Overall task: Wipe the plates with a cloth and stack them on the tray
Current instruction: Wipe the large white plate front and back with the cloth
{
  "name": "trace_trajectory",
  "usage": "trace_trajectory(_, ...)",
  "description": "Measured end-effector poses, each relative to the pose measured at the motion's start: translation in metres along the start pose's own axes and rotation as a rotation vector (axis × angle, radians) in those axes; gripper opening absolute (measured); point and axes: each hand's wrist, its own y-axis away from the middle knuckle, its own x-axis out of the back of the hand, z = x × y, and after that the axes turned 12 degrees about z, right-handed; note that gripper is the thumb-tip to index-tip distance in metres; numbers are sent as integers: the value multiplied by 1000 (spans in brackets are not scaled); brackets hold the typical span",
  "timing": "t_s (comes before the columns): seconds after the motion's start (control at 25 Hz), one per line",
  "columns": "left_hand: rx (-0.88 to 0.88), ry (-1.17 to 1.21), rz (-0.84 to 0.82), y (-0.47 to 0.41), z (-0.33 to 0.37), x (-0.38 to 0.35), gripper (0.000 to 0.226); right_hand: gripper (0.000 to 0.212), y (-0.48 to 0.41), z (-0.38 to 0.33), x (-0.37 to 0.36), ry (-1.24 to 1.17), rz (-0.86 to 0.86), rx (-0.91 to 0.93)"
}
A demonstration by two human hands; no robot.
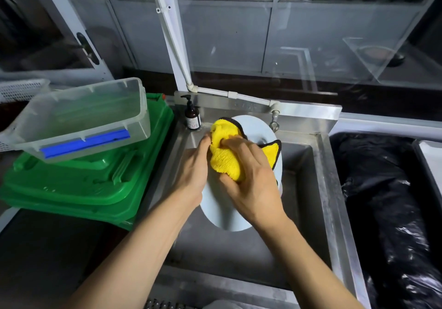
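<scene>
**A:** What does the view show?

**B:** The head camera looks down at a person holding a pale blue plate above a steel sink, with its face turned up toward the camera. The left hand grips the plate by its left edge. The right hand is curled round a bunched yellow microfibre cloth and presses it against the upper part of the plate.

**A:** Where is the plate meant to end up?

**B:** Probably on the stack of green trays just left of the sink. A clear plastic box sits tilted on top of the stack and covers much of it.

**A:** What could go wrong from here?

**B:** As I judge it, one hand alone carries the plate, and only by its rim. A hard push from the cloth, or wet fingers, could twist it loose, and it would fall into the steel basin and might chip. The plate's far edge is near the tap and a pump bottle at the back of the sink, so a wide wiping stroke could knock either one. Setting the plate down may also be awkward, because the box leaves little bare tray and might slide if nudged.
</scene>
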Motion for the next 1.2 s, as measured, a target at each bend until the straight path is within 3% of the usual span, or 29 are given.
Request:
trace_trajectory(0.2, 22, -28, 29, 2, -3, 2, 38, 42, -37, 24, 10, -3, 160, -324)
trace_trajectory(0.4, 42, -54, 41, -1, -4, 1, 44, 47, 5, 11, 9, -37, -50, 10)
trace_trajectory(0.56, 46, -34, -21, -2, -6, 8, 67, 36, -33, 31, 16, -38, 161, -338)
trace_trajectory(0.76, 89, -64, -14, -5, -8, 10, 72, 41, -17, 22, 21, -16, 35, -76)
trace_trajectory(0.92, 87, -19, 5, 1, -4, 13, 72, 21, -41, 41, 29, -55, 261, -405)
trace_trajectory(1.12, 78, 106, 84, -2, 10, 16, 28, 9, 7, 42, 22, -265, 493, -675)
trace_trajectory(1.2, 90, 140, 128, -2, 16, 17, 30, 13, 30, 31, 9, -305, 554, -711)
